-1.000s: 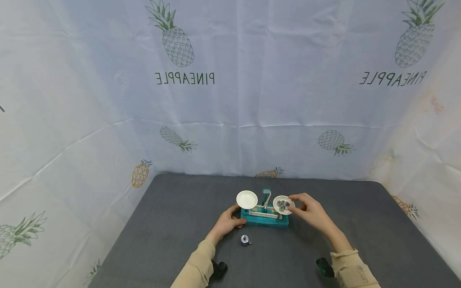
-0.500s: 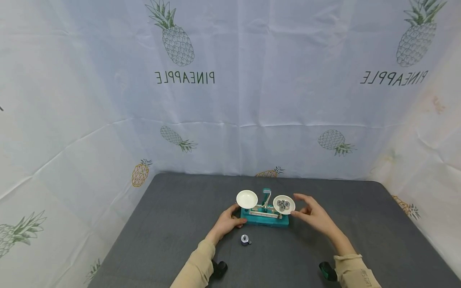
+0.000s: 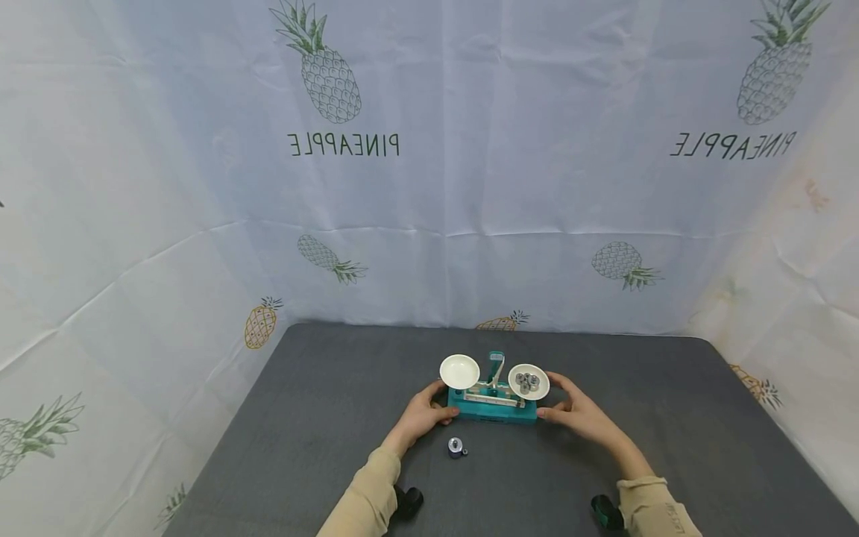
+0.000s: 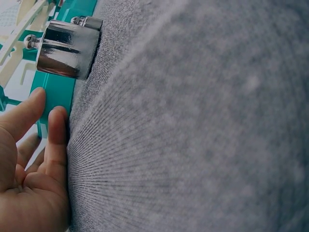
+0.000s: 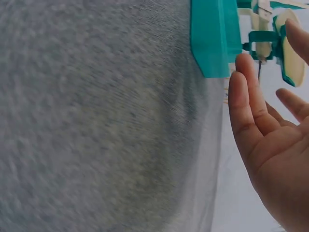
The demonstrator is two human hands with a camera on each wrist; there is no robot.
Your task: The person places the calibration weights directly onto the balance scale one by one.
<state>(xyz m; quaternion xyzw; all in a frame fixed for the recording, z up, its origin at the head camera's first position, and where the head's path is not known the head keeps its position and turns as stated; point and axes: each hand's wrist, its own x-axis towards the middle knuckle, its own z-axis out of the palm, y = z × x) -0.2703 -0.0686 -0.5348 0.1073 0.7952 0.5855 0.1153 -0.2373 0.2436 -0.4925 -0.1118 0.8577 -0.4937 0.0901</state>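
A teal balance scale [image 3: 492, 412] with two cream pans stands on the grey table. Its left pan [image 3: 459, 371] is bare, while several small metal weights [image 3: 527, 383] sit together in the right pan [image 3: 529, 367]. My left hand [image 3: 417, 418] holds the left end of the base, thumb at the front and other fingers partly hidden behind. My right hand [image 3: 582, 416] is at the right end with fingers spread and nothing held; in the right wrist view its fingertips [image 5: 239, 82] are close to the base's corner.
In front of the scale stand a larger chrome weight [image 3: 455, 446] and a tiny one [image 3: 465, 452]; the left wrist view shows the larger weight [image 4: 67, 50] near my fingers. A pineapple-print cloth [image 3: 443, 186] hangs behind the table [image 3: 349, 418].
My right hand has moved from the weights in the right pan, out past the pan's rim, then down to the base's right end. My left hand stays in place.
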